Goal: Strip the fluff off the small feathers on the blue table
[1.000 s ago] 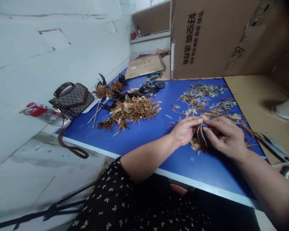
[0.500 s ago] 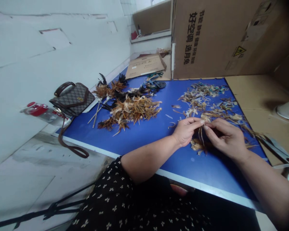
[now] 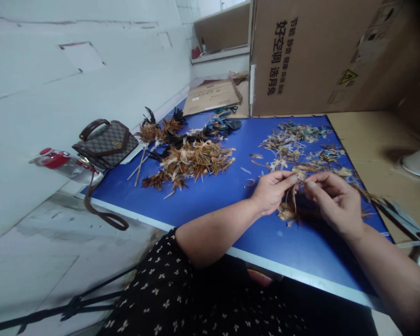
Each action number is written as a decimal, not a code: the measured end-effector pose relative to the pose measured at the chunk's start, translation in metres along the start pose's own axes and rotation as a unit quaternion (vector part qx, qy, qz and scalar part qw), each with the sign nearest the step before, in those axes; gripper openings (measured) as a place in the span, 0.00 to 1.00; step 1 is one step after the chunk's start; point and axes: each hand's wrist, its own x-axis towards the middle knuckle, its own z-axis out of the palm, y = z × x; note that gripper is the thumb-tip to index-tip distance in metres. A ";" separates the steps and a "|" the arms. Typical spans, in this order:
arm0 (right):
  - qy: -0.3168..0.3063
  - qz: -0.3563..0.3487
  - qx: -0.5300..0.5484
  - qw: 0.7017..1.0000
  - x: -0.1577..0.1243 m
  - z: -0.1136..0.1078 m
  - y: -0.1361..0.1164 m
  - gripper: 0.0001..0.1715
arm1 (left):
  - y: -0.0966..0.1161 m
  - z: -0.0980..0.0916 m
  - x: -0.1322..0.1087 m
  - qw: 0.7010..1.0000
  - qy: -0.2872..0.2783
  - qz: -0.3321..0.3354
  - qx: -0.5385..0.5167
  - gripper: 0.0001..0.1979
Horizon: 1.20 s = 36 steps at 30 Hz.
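Observation:
My left hand (image 3: 273,190) pinches a small brown feather (image 3: 294,197) between thumb and forefinger above the blue table. Just to its right, the thumb and finger of my right hand (image 3: 336,201) are pressed together at the feather's upper end; a short gap lies between the two hands. Under them rests a tuft of tan feathers (image 3: 286,213). Past my fingertips spreads a loose heap of feather scraps (image 3: 290,140). A larger pile of golden-brown feathers (image 3: 196,161) lies on the left part of the table.
Scissors (image 3: 402,217) lie at the right edge. A handbag (image 3: 107,142) and a plastic bottle (image 3: 66,165) stand at the left. Black and brown feather bunches (image 3: 164,128) with sticks lie behind the pile. A large cardboard box (image 3: 322,60) stands at the back right.
My right hand has shifted slightly to the right, away from my left hand. The gap between their fingertips has widened a little. My left hand is nearly still.

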 end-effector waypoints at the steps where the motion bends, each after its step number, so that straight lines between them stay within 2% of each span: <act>1: 0.009 -0.001 0.004 1.000 0.000 0.001 0.001 0.20 | 0.000 0.000 0.000 1.000 0.000 -0.004 0.002 0.22; 7: 0.025 -0.035 -0.023 0.999 0.001 0.006 0.006 0.13 | 0.003 0.002 -0.003 1.000 -0.003 -0.002 -0.010 0.20; 18: 0.041 -0.106 -0.090 0.989 0.000 0.001 0.015 0.09 | -0.001 0.000 0.001 1.000 -0.003 0.014 0.003 0.23; 30: 0.091 -0.104 -0.111 0.984 0.004 0.004 0.015 0.09 | -0.002 0.000 0.000 0.999 -0.006 0.027 0.041 0.24; 36: 0.072 -0.123 -0.112 0.983 0.006 0.002 0.014 0.07 | 0.000 0.002 -0.003 0.995 -0.013 0.066 0.072 0.27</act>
